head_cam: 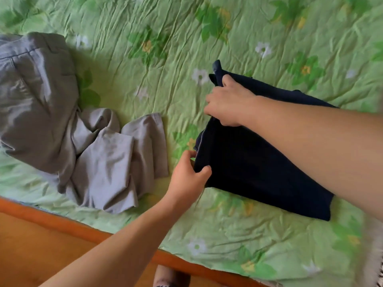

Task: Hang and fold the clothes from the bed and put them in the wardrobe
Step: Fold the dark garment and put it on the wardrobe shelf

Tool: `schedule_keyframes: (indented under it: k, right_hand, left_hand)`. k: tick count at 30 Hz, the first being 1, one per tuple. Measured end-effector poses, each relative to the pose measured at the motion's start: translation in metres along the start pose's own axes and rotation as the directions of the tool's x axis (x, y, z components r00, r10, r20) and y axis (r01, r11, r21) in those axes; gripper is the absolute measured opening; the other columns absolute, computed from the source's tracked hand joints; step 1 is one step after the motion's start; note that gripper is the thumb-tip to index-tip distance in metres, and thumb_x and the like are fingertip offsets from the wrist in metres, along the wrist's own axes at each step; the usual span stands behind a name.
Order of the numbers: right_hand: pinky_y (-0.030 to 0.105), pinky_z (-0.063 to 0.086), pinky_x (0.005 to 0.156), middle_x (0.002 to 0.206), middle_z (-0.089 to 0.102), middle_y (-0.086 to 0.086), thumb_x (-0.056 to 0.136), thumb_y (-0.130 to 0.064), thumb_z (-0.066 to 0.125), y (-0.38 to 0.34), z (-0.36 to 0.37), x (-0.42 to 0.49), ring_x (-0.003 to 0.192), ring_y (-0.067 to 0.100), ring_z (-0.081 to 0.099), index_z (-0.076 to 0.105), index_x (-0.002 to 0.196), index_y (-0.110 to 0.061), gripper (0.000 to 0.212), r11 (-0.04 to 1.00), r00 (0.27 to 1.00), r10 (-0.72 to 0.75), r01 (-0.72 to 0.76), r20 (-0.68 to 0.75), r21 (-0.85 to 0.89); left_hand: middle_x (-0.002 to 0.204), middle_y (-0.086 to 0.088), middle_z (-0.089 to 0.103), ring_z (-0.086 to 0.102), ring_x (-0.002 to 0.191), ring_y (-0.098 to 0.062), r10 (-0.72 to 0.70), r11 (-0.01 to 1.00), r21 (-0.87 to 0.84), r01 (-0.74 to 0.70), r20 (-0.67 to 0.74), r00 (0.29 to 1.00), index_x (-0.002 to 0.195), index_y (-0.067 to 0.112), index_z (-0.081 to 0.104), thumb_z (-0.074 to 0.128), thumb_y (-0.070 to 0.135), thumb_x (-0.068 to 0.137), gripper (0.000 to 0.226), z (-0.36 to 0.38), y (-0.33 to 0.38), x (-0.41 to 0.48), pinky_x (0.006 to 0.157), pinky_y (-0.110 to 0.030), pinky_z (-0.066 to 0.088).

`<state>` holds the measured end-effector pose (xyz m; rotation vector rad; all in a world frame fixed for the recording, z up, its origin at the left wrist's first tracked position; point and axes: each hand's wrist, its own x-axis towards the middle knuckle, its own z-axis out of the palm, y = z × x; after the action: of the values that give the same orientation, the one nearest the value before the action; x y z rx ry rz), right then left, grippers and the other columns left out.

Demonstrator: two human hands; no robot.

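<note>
i am working on the dark navy garment [259,168], lying on the green bed cover [228,241], well right of the crumpled grey trousers [62,121]. my left hand [189,175] is pinching the near corner of its left edge; my right hand [227,103] is gripping the far corner, fingers curled. its length is running rightward under my right forearm, so i am judging the fold goes that way.

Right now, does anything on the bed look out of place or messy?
Only the grey trousers, crumpled and unfolded, left of the dark garment gripped by the left hand and right hand. Nothing looks damaged.
</note>
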<state>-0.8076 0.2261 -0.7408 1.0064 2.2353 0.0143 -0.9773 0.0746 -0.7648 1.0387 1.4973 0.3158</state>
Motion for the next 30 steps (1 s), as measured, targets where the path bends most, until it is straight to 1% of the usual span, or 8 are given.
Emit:
schedule_keyframes:
  k: [6,10,13,19,21,25,28,30]
  right_hand:
    - [0.044,0.032,0.089,0.089,0.039,-0.004,0.087,-0.007,0.053,0.035,0.055,-0.105,0.086,0.021,0.034,0.056,0.107,-0.025,0.028,0.992,0.989,0.103,-0.094,-0.109,0.084]
    - [0.046,0.032,0.086,0.092,0.045,0.002,0.079,0.001,0.052,0.053,0.11,-0.182,0.09,0.026,0.043,0.059,0.106,-0.021,0.035,0.971,0.959,0.224,-0.205,-0.175,0.123]
    - [0.047,0.034,0.084,0.096,0.049,0.008,0.08,0.0,0.05,0.059,0.158,-0.227,0.096,0.03,0.046,0.062,0.105,-0.017,0.033,0.944,0.926,0.322,-0.298,-0.196,0.142]
    - [0.049,0.039,0.093,0.129,0.048,0.008,0.087,-0.011,0.053,0.025,0.245,-0.273,0.123,0.033,0.04,0.059,0.12,-0.024,0.036,0.831,0.882,0.454,-0.469,0.124,0.299]
    - [0.048,0.045,0.092,0.136,0.04,0.011,0.088,-0.008,0.052,0.006,0.258,-0.274,0.122,0.035,0.041,0.058,0.123,-0.02,0.037,0.621,0.81,0.548,-0.561,0.209,0.548]
    - [0.045,0.044,0.099,0.13,0.041,0.017,0.099,-0.018,0.05,0.0,0.262,-0.262,0.112,0.041,0.05,0.054,0.132,-0.012,0.034,0.134,0.612,0.733,-0.558,0.297,0.819]
    - [0.047,0.038,0.106,0.136,0.038,0.022,0.098,-0.034,0.056,0.023,0.253,-0.243,0.121,0.045,0.045,0.042,0.141,-0.01,0.05,0.088,0.6,0.726,-0.567,0.337,0.819]
    - [0.049,0.037,0.108,0.143,0.032,0.021,0.096,-0.041,0.059,0.041,0.246,-0.225,0.127,0.044,0.038,0.034,0.147,-0.015,0.063,0.157,0.628,0.71,-0.582,0.319,0.798]
  left_hand:
    - [0.084,0.011,0.061,0.06,0.065,-0.009,0.165,0.981,0.082,-0.177,0.14,0.976,0.112,0.035,0.046,0.064,0.027,0.083,0.036,0.087,0.032,-0.032,0.061,-0.037,0.052]
    - [0.072,0.026,0.056,0.054,0.06,-0.001,0.267,0.937,0.156,-0.313,0.26,0.928,0.108,0.034,0.037,0.065,0.02,0.085,0.038,0.164,0.047,-0.05,0.05,-0.016,0.039]
    - [0.09,0.017,0.061,0.062,0.077,-0.01,0.285,0.904,0.216,-0.368,0.337,0.897,0.123,0.034,0.034,0.064,0.02,0.085,0.05,0.223,0.054,-0.057,0.066,-0.031,0.05]
    - [0.126,-0.008,0.046,0.053,0.111,-0.032,0.117,0.681,0.533,-0.502,0.598,0.793,0.15,0.022,0.028,0.061,0.022,0.088,0.07,0.3,0.022,-0.059,0.092,-0.043,0.048]
    - [0.127,-0.004,0.045,0.052,0.112,-0.026,0.153,0.671,0.532,-0.517,0.583,0.798,0.15,0.022,0.034,0.062,0.024,0.089,0.067,0.297,0.004,-0.065,0.094,-0.038,0.047]
    - [0.095,0.007,0.061,0.059,0.072,-0.011,0.068,0.92,0.364,-0.149,0.227,0.971,0.111,0.028,0.056,0.065,0.034,0.091,0.023,0.27,-0.027,-0.085,0.067,-0.032,0.051]
    - [0.074,-0.004,0.057,0.056,0.066,-0.023,-0.253,0.964,-0.057,0.258,0.077,0.964,0.084,0.01,0.052,0.065,0.042,0.093,0.035,0.25,-0.036,-0.093,0.066,-0.038,0.052]
    - [0.073,-0.007,0.047,0.045,0.07,-0.026,-0.289,0.896,-0.312,0.315,0.126,0.949,0.075,0.011,0.044,0.064,0.042,0.095,0.042,0.241,-0.032,-0.087,0.07,-0.035,0.043]
